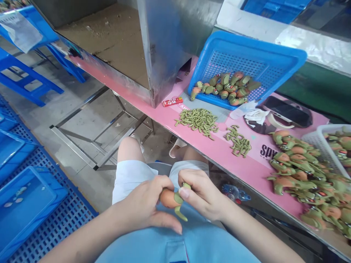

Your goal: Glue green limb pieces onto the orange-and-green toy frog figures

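Observation:
Above my lap, my left hand (155, 202) is wrapped round a small orange and green toy figure (168, 198), with the thumb stretched out below it. A thin green limb hangs from the figure's lower side. My right hand (201, 191) pinches a green part at the figure's right end; whether that part is fixed to the body I cannot tell. On the pink tabletop (192, 146) lie a large pile of small curved green pieces (199, 121) and a smaller pile of green pieces (238, 140). Many similar toy figures (298, 168) are heaped on the right.
A tilted blue basket (255, 44) holds several toy figures. Beside it are a red packet (172, 102), a phone (287, 111) and crumpled tissue (256, 116). A metal booth (170, 47) stands at the back left; blue crates (30, 204) are on the left. A white basket (315, 137) sits right.

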The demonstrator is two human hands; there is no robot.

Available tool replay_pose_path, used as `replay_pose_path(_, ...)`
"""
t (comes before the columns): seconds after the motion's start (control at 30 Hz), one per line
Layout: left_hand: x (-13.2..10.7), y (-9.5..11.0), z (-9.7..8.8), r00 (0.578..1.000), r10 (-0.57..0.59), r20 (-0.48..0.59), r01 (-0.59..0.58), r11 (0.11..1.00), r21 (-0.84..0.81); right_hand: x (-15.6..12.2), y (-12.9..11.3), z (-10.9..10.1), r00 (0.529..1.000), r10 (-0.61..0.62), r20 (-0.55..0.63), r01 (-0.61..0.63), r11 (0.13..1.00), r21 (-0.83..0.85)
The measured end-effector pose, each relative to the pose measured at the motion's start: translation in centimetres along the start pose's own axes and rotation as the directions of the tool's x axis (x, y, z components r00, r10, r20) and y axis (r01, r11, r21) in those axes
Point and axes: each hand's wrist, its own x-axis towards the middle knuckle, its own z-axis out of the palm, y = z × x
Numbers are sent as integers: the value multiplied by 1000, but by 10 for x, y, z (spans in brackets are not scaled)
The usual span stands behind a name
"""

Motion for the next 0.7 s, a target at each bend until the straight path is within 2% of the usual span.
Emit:
replay_pose_path(0.07,3,2,-2,994,-43,96,41,999,27,0,0,1,1000,-9,7,9,1000,-12)
replay_pose_path(0.13,6,5,-3,989,-38,143,32,998,46,-1,0,2,1000,-11,13,11,1000,-15)
replay_pose_path(0.33,8,7,-4,985,54,162,-72,991,109,0,2,4,1000,-2,14,2,1000,-5)
replay_pose_path(0.47,9,0,-3,984,72,163,-88,992,93,-3,3,1,1000,12,16,-12,1000,-24)
replay_pose_path(0.57,8,-4,5,987,1,158,-17,995,95,-8,1,3,997,71,24,-67,988,-138)
replay_pose_path(0.63,5,-3,12,982,-94,165,82,993,81,-4,3,11,984,170,-50,-177,946,-272)
replay_pose_path(0.7,2,-4,15,943,-90,320,121,989,-80,15,11,26,989,136,-62,-149,936,-318)
